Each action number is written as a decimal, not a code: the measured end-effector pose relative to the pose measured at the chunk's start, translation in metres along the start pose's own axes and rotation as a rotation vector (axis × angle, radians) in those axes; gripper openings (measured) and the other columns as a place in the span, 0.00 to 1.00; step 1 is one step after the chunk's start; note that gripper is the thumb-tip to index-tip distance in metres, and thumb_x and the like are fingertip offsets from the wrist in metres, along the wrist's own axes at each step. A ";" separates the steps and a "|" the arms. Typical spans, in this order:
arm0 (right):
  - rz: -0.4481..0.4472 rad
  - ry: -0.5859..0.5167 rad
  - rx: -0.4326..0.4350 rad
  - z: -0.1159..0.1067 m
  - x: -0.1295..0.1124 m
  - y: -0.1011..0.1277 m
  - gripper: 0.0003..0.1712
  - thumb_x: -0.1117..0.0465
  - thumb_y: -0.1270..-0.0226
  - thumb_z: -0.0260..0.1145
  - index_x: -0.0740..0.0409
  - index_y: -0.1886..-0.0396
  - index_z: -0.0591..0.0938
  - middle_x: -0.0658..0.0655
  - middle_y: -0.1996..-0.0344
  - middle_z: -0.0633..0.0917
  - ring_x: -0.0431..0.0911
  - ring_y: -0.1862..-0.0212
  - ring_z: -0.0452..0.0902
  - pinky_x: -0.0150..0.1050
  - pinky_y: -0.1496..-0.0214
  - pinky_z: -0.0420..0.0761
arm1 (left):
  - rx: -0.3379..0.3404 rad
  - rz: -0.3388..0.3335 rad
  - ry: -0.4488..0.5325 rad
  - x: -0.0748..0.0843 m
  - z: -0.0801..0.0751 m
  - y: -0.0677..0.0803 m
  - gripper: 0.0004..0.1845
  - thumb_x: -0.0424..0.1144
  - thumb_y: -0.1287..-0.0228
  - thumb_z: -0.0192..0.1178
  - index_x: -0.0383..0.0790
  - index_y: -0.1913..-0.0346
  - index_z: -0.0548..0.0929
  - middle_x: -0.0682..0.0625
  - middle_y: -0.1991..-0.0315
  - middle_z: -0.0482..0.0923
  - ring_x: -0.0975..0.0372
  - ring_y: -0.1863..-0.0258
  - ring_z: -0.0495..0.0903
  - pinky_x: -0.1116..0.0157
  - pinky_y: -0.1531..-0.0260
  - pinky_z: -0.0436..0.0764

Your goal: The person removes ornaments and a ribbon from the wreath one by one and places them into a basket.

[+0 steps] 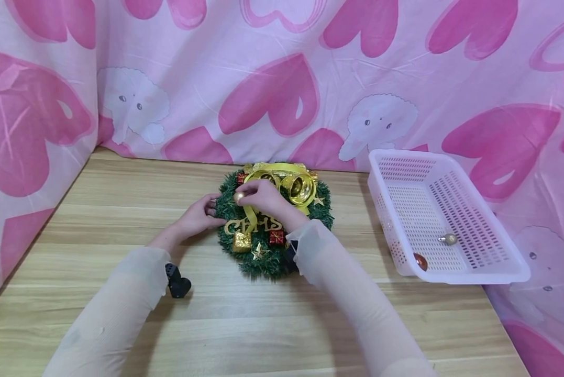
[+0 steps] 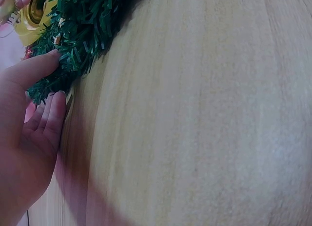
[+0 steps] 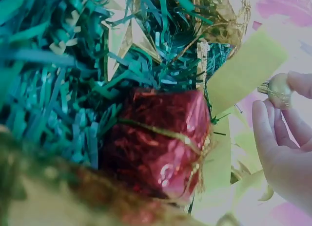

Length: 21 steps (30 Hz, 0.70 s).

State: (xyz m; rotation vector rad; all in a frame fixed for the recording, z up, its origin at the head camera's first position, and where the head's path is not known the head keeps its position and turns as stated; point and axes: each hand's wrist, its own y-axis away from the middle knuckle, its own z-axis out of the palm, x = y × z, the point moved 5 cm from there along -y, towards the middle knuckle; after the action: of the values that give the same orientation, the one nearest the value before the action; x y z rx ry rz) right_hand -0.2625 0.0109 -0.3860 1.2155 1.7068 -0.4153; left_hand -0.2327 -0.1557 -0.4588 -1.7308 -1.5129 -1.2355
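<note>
We see the left hand [image 1: 198, 215], fingers relaxed and straight, resting against the left edge of the Christmas wreath [image 1: 272, 262] at table [image 1: 121, 209] centre. Right hand [image 1: 262, 195] pinches a small gold bauble [image 1: 239, 197] over the wreath's upper left. White basket [image 1: 451, 275] at right holds two baubles.

Gold cut-out letters [image 1: 253, 225] across the lower middle of the green wreath [image 1: 272, 262] read "CH" and "MS", with a yellow ribbon [image 1: 250, 217] hiding the letters between them; nothing else is legible.
</note>
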 end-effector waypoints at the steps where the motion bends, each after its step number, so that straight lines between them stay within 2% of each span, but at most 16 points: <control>1: -0.007 -0.004 0.001 -0.001 0.000 0.000 0.17 0.62 0.42 0.66 0.57 0.52 0.82 0.55 0.58 0.83 0.44 0.57 0.78 0.34 0.54 0.78 | 0.000 -0.001 0.002 0.000 0.000 0.000 0.43 0.34 0.46 0.65 0.34 0.30 0.54 0.33 0.44 0.66 0.48 0.49 0.70 0.65 0.54 0.74; 9: -0.015 -0.073 0.014 -0.012 -0.002 0.005 0.20 0.62 0.42 0.67 0.60 0.48 0.81 0.57 0.55 0.82 0.47 0.54 0.77 0.45 0.45 0.78 | 0.002 -0.003 -0.004 0.000 0.001 0.000 0.44 0.34 0.46 0.65 0.34 0.29 0.53 0.32 0.44 0.66 0.47 0.48 0.69 0.61 0.51 0.74; 16: -0.007 -0.095 0.025 -0.023 -0.002 0.008 0.18 0.60 0.42 0.67 0.57 0.50 0.82 0.57 0.56 0.83 0.47 0.55 0.78 0.47 0.44 0.77 | 0.005 -0.006 -0.011 0.002 0.001 0.000 0.44 0.33 0.46 0.65 0.34 0.29 0.53 0.32 0.44 0.66 0.47 0.48 0.69 0.57 0.48 0.73; 21: -0.027 -0.125 0.023 -0.032 -0.002 0.013 0.20 0.61 0.41 0.66 0.59 0.47 0.80 0.58 0.53 0.82 0.49 0.51 0.77 0.48 0.42 0.76 | 0.005 -0.004 -0.014 0.002 0.001 0.001 0.44 0.33 0.47 0.65 0.34 0.29 0.53 0.32 0.44 0.65 0.48 0.48 0.68 0.59 0.50 0.73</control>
State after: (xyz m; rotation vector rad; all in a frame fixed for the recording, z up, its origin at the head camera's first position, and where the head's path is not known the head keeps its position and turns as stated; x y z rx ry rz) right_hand -0.2667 0.0383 -0.3656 1.1601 1.6170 -0.5180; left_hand -0.2321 -0.1544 -0.4570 -1.7378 -1.5275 -1.2233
